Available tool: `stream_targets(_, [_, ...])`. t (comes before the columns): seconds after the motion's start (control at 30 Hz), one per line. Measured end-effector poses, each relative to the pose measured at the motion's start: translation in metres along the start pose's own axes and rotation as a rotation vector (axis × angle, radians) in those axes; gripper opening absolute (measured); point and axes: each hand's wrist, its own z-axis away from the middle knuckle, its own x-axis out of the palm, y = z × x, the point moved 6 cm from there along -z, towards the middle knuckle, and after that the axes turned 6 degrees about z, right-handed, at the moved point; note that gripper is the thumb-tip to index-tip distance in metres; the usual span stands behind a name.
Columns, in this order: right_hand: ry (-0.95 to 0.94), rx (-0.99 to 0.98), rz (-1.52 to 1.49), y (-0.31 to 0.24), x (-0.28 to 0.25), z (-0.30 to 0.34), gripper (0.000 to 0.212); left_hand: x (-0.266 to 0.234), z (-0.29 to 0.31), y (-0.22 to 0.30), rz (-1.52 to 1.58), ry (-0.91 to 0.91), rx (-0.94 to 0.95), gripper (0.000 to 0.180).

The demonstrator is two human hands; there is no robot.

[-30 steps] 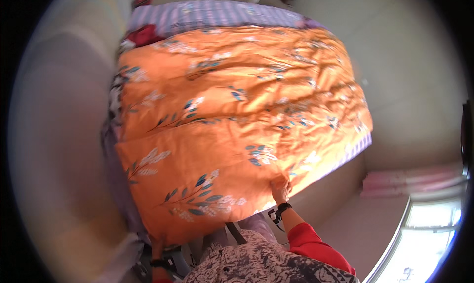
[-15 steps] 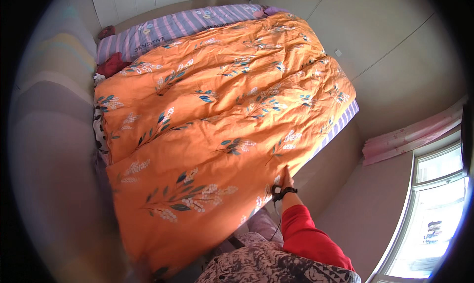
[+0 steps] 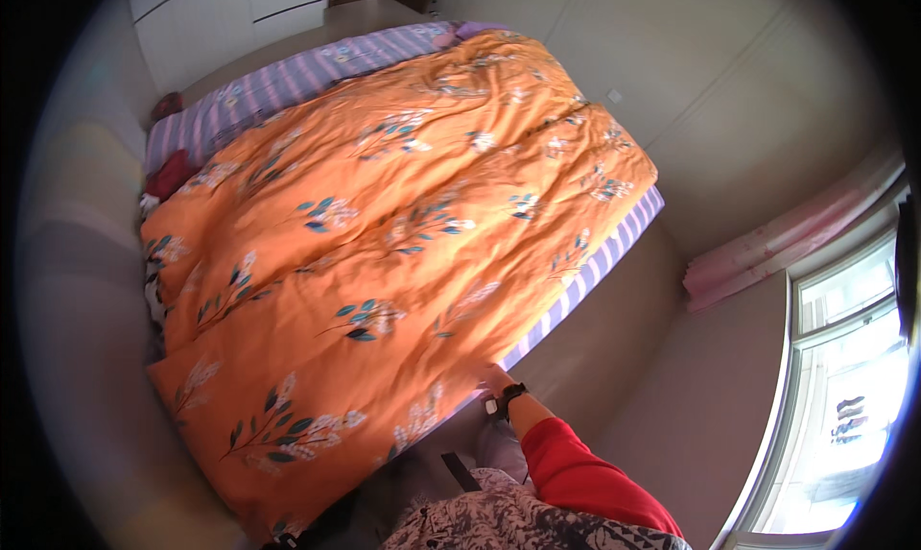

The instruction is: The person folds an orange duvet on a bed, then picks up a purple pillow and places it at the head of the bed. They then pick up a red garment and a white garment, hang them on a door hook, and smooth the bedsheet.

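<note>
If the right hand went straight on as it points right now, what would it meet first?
Probably the orange floral duvet: the right hand seems to touch its edge, though blur hides exact contact.

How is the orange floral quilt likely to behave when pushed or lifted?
The orange floral quilt is probably floppy, since it lies in soft folds. Its broad spread across the bed suggests a lifted edge may sag and drag.

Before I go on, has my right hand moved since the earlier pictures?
Yes. Your right hand is now farther left along the near edge, away from the right-hand corner of the purple-striped bed sheet.
</note>
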Motion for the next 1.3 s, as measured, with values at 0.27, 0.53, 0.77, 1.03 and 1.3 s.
stream_targets(0.27, [0.107, 0.006, 0.093, 0.053, -0.222, -0.005, 0.064, 0.23, 0.094, 0.144, -0.45, 0.094, 0.583, 0.05])
stream_targets(0.53, [0.238, -0.032, -0.296, 0.01, -0.487, 0.107, 0.045, 0.65, 0.301, 0.338, -0.505, -0.517, 1.148, 0.049])
stream_targets(0.77, [0.49, -0.106, -0.406, -0.05, -0.643, 0.156, 0.044, 0.856, 0.396, 0.406, -0.648, -0.56, 1.106, 0.058])
stream_targets(1.03, [0.573, 0.054, -0.384, -0.051, -0.795, 0.114, 0.034, 1.009, 0.35, 0.352, -0.916, -0.584, 1.055, 0.067])
stream_targets(1.3, [0.709, 0.111, -0.541, -0.012, -0.945, 0.151, 0.033, 1.189, 0.44, 0.463, -1.085, -0.588, 1.009, 0.067])
